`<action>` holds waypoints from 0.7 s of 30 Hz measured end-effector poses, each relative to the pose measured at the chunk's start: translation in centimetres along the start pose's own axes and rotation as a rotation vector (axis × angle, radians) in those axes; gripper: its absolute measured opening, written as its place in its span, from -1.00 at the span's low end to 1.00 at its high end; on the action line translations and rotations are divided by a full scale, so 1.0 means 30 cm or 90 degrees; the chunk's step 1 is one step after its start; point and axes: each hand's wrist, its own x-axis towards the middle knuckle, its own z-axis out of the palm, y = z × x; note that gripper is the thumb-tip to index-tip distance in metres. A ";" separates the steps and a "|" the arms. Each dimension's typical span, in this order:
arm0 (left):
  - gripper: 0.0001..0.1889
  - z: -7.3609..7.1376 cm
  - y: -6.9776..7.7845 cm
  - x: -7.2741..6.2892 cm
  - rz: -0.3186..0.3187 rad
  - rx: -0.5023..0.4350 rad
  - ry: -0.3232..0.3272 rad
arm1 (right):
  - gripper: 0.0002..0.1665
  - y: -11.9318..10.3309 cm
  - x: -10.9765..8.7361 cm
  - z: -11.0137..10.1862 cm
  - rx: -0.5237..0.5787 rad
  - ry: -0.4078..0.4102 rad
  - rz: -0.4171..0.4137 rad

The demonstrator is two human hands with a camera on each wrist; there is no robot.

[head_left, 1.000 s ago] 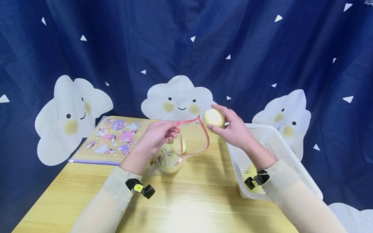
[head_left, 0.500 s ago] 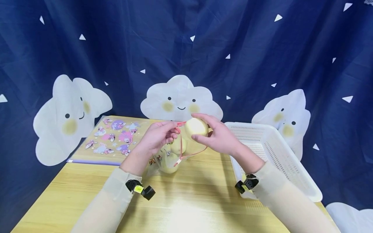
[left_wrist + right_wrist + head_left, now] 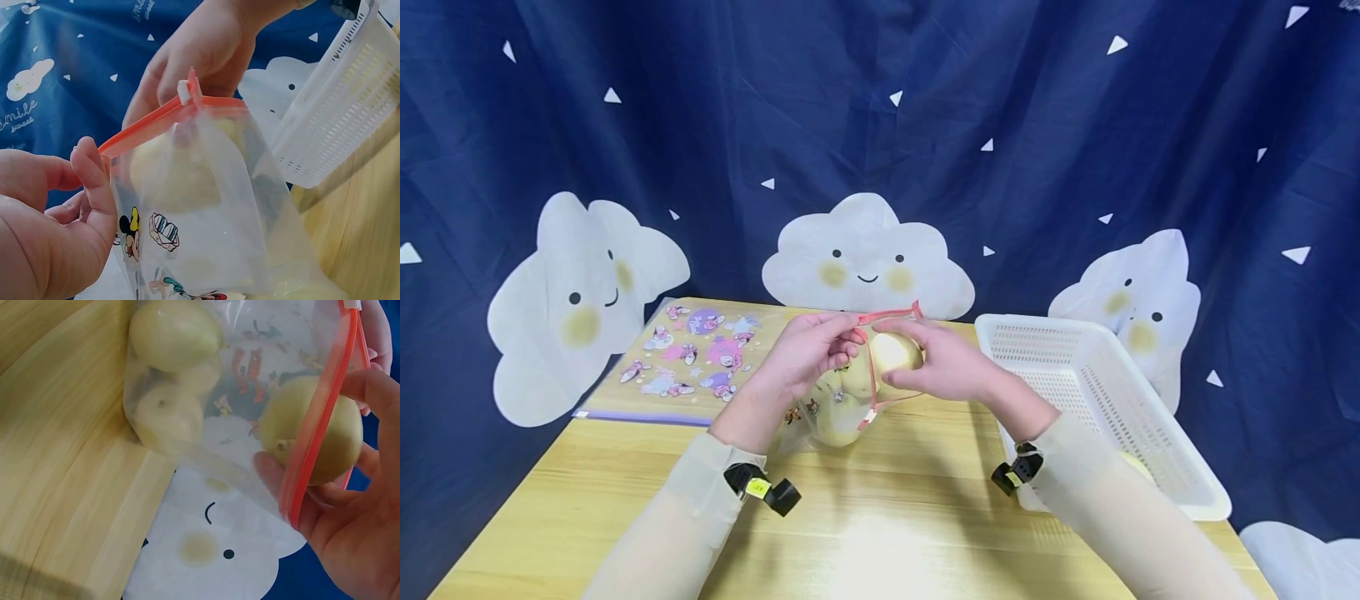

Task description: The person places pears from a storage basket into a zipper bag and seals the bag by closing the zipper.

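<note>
A clear zip bag with a red zip edge and cartoon prints stands with its mouth held apart. The left hand pinches the red edge between thumb and fingers. At the mouth, the right hand grips a round, pale yellow pear, its fingers curled around it. In the right wrist view the pear is partly inside the bag, past the red edge, with fingertips reaching in too. Lower in the bag lie several more pears; the head view partly hides them behind the left hand and bag prints.
A white perforated basket stands on the right of the wooden table, with a pale yellow fruit partly hidden behind the right forearm. A flat printed bag with a purple edge lies back left. Behind hangs a blue cloud-patterned curtain.
The right hand has carried the pear leftward and down from above the basket's left side into the bag's mouth. The left hand has stayed in place, pinching the red edge.
</note>
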 end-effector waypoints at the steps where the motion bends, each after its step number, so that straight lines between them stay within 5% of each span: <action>1: -0.68 0.001 0.000 0.001 0.000 0.000 0.000 | -0.18 0.000 0.003 0.001 -0.013 -0.015 0.006; 12: -0.60 0.012 0.004 0.003 0.007 0.006 -0.008 | -0.09 -0.015 0.073 0.067 -0.158 -0.180 0.020; 21: -0.58 0.015 0.005 0.005 0.013 0.010 -0.012 | -0.29 -0.018 0.111 0.122 -0.249 -0.183 0.002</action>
